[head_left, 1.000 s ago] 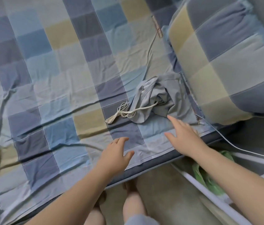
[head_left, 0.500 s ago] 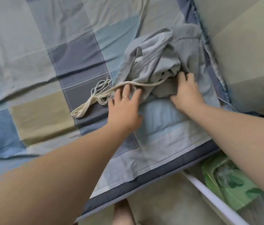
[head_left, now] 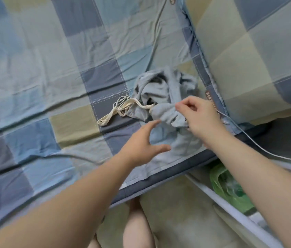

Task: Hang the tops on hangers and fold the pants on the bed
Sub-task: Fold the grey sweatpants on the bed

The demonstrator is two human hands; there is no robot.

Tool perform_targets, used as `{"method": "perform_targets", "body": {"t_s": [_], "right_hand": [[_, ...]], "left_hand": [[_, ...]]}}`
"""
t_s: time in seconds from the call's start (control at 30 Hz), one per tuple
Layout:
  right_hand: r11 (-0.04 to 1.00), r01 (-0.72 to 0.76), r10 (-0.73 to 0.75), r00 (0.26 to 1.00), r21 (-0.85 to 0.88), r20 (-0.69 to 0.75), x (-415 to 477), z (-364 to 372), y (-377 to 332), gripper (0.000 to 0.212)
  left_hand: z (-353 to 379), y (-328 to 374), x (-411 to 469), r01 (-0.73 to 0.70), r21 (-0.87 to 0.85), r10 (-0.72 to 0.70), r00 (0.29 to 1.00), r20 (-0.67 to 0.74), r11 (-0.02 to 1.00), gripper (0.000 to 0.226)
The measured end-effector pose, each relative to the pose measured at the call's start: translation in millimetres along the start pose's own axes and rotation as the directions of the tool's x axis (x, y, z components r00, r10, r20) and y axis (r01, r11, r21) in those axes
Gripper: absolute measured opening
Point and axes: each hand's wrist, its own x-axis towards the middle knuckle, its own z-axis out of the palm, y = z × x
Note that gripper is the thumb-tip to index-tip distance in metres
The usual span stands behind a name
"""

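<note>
Pinching a fold of the crumpled grey pants, our right hand has raised it; half a second ago both hands lay flat. Our left hand hovers open just beside. The pants sit near the bed's front edge, with the pillow close on the right and open sheet to the left.

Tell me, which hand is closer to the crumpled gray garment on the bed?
Right. The right hand pinches a fold of the gray garment. The left hand is open at its near edge, fingers spread toward it; contact unclear.
</note>
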Motion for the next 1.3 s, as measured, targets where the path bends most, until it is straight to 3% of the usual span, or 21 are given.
{"method": "perform_targets", "body": {"t_s": [0.1, 0.2, 0.3, 0.4, 0.47, 0.53, 0.6, 0.67, 0.73, 0.77, 0.87, 0.97, 1.1, 1.2, 1.3], "right_hand": [[0.916, -0.203, 0.165, 0.977, 0.347, 0.134, -55, 0, -48, 0.021], [0.675, -0.407, 0.292, 0.913, 0.615, 0.285, -106, 3, -93, 0.018], [0.479, -0.479, 0.336, 0.874, 0.735, 0.351, -142, 6, -139, 0.029], [0.351, -0.533, 0.389, 0.831, 0.770, 0.398, -167, 11, -178, 0.044], [0.326, -0.557, 0.412, 0.811, 0.763, 0.416, -186, 15, -209, 0.035], [0.334, -0.571, 0.408, 0.805, 0.750, 0.432, -202, 21, -239, 0.034], [0.393, -0.552, 0.363, 0.828, 0.736, 0.427, -219, 29, -265, 0.033], [0.443, -0.519, 0.324, 0.853, 0.731, 0.409, -235, 40, -289, 0.031], [0.348, -0.506, 0.270, 0.860, 0.789, 0.432, -249, 50, -313, 0.038], [0.281, -0.500, 0.238, 0.863, 0.819, 0.446, -255, 55, -324, 0.040], [0.200, -0.450, 0.141, 0.892, 0.870, 0.429, -270, 64, -344, 0.023], [0.281, -0.422, 0.058, 0.904, 0.862, 0.424, -286, 69, -346, 0.009], [0.502, -0.386, -0.018, 0.890, 0.774, 0.456, -308, 84, -340, 0.012], [0.724, -0.218, -0.142, 0.881, 0.654, 0.450, -328, 106, -335, 0.034], [0.916, 0.072, -0.269, 0.839, 0.394, 0.474, -348, 138, -334, 0.070]], "left_hand": [[-5, 30, -61, -0.024, -0.193, 0.006, 0.995, -0.095, 0.981, 0.080], [-18, 54, -118, -0.072, -0.240, 0.039, 0.989, -0.140, 0.968, 0.077], [-39, 69, -177, -0.112, -0.175, 0.072, 0.973, -0.219, 0.978, 0.096], [-64, 79, -231, -0.159, -0.083, 0.116, 0.917, -0.381, 0.984, 0.080], [-86, 84, -269, -0.235, 0.030, 0.227, 0.882, -0.412, 0.971, 0.064], [-105, 87, -300, -0.297, 0.150, 0.331, 0.874, -0.355, 0.943, 0.061], [-119, 87, -322, -0.269, 0.256, 0.337, 0.900, -0.277, 0.928, 0.061], [-128, 82, -340, -0.210, 0.289, 0.297, 0.906, -0.302, 0.934, 0.044], [-140, 77, -356, -0.157, 0.230, 0.240, 0.885, -0.399, 0.961, 0.025], [-148, 76, -366, -0.139, 0.165, 0.201, 0.867, -0.456, 0.976, 0.027], [-180, 76, -394, -0.203, -0.094, 0.107, 0.791, -0.602, 0.975, 0.027], [-224, 86, -417, -0.304, -0.223, 0.067, 0.715, -0.695, 0.926, 0.026], [-269, 92, -443, -0.316, -0.271, 0.005, 0.659, -0.752, 0.909, 0.028], [-285, 96, -467, -0.373, -0.348, -0.020, 0.658, -0.753, 0.860, 0.032], [-297, 102, -487, -0.413, -0.415, -0.058, 0.648, -0.760, 0.811, 0.028]]}}
